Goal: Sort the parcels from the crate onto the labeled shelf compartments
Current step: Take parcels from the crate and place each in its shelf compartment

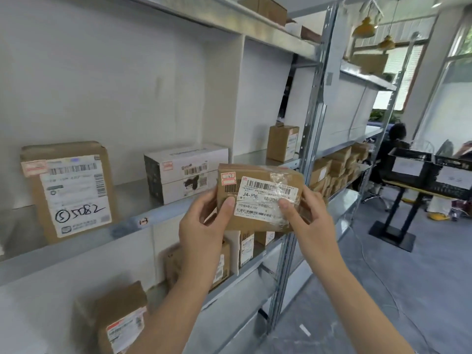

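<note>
I hold a small brown cardboard parcel (258, 221) with a white shipping label reading "J4-J06" in front of the metal shelf (127, 227). My left hand (204, 223) grips its left edge, thumb over the front. My right hand (306, 215) grips its right edge, thumb on the label. The shelf edge bears a small mark "1-3" (143, 221). On that shelf level stand a brown parcel marked "5082" (69, 190) and a white box (186, 172). Black crates (431, 172) sit on a stand at the right.
A small brown box (282, 143) stands in the compartment to the right. More parcels sit on the lower shelf (120, 320) and on the far rack (337, 167). A seated person (390, 154) is behind the black crates. Grey floor lies at the right.
</note>
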Demonstrator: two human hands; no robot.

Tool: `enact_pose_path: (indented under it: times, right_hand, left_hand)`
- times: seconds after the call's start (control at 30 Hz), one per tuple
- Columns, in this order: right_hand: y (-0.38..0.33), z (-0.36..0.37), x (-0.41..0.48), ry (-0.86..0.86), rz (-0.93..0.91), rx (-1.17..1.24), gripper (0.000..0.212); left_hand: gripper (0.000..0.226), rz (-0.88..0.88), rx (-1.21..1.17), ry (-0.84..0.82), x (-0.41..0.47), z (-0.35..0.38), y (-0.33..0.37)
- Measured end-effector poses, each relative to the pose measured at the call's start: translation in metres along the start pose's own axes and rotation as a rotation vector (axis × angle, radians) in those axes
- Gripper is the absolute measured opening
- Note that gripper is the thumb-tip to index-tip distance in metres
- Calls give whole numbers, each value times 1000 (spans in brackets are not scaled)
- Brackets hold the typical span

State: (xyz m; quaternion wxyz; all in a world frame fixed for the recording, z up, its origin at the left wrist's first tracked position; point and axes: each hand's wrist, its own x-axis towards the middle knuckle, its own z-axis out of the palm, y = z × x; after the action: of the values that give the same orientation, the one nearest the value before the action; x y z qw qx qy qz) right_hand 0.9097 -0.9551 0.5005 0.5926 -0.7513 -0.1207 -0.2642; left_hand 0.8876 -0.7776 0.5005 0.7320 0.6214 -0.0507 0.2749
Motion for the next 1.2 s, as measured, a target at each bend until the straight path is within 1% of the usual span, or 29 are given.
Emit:
enact_pose_path:
  times: [0.07, 0.2, 0.33, 0.4, 0.5, 0.6, 0.67, 0.73, 0.87, 1.0, 1.2]
  right_hand:
    - [14, -12, 17, 15, -6, -9, 49]
    - [38, -30, 51, 34, -8, -6, 43]
    - [70, -43, 91, 11, -25, 0, 42]
    - [84, -49, 115, -15, -45, 14, 41]
    - [103, -56, 153, -92, -71, 48, 34]
    - [121, -62, 187, -158, -82, 91, 34]
    - [132, -62, 212, -189, -98, 108, 39]
    - [139, -59, 232, -231, -108, 156, 41]
    - [153, -41, 257, -338, -143, 227, 33]
    - [171, -19, 269, -417, -136, 231, 26]
    - [182, 3, 288, -472, -133, 250, 35]
  left_hand:
    - [31, -16, -6, -14, 12, 20, -11]
    - [32, 18, 5, -24, 36, 58, -26]
    - [30, 51, 46, -5, 59, 93, -46]
    - [31, 76, 82, 26, 71, 110, -56]
    - [31, 97, 121, 109, 92, 137, -69]
    - [30, 135, 142, 179, 110, 161, -79]
    - [29, 160, 143, 215, 121, 172, -84]
    - [27, 185, 158, 259, 132, 179, -90]
    - [27, 200, 204, 336, 143, 180, -101]
    - [29, 186, 281, 376, 148, 173, -109]
    - [25, 226, 366, 413, 161, 169, -117]
